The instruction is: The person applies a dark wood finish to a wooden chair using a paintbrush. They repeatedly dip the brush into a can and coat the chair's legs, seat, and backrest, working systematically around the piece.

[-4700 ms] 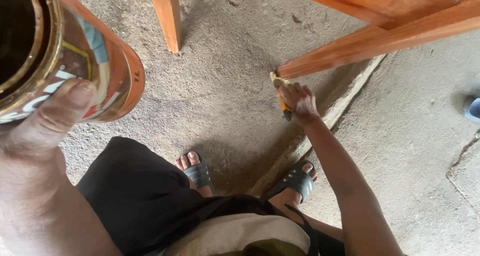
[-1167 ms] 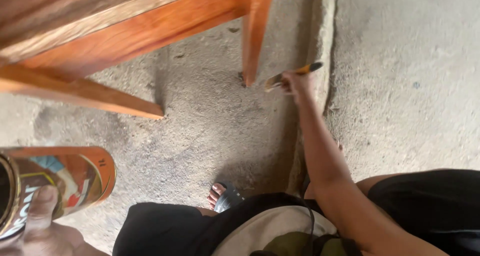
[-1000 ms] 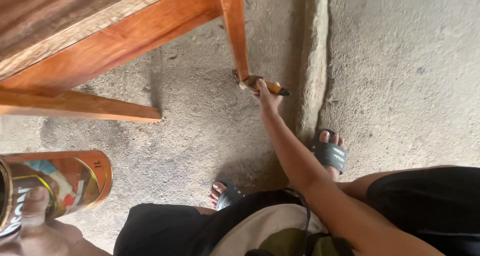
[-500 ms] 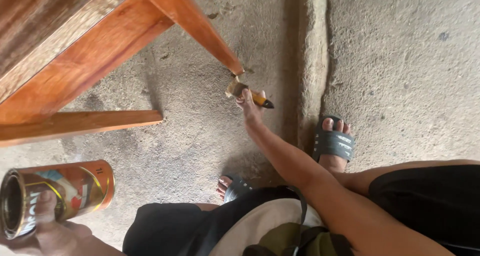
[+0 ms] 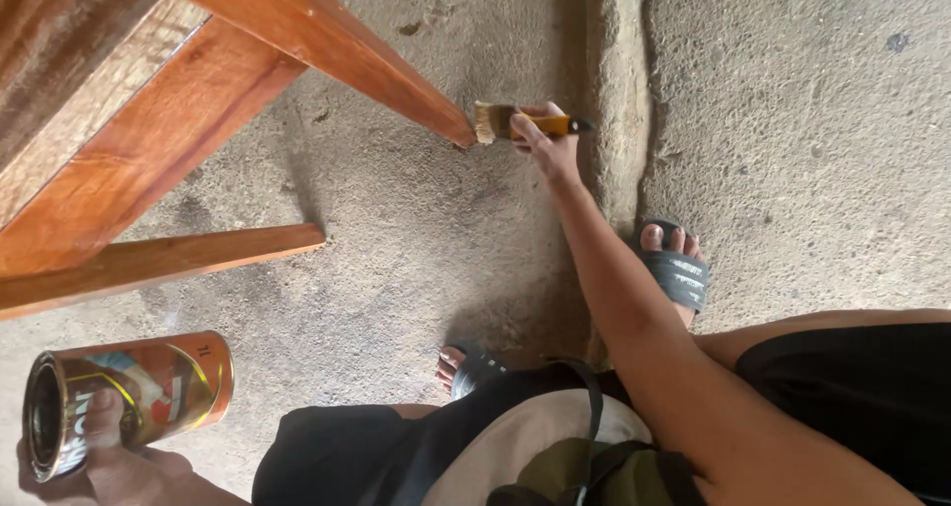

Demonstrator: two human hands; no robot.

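Right hand grips small yellow-handled paintbrush, bristles at foot of reddish wooden furniture leg. Left hand clasps open orange tin can. Coating leg's foot; next likely steady stroke along leg.

Left hand cut by bottom edge; can interior dark, contents unseen

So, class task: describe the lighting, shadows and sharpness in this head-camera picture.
Head view: soft, even daylight with no hard glare; a dull sheen on the paint tin in the left hand; a faint shadow on the concrete floor under the wooden table leg; the paintbrush in the right hand is sharp; wide-angle stretch at the edges.
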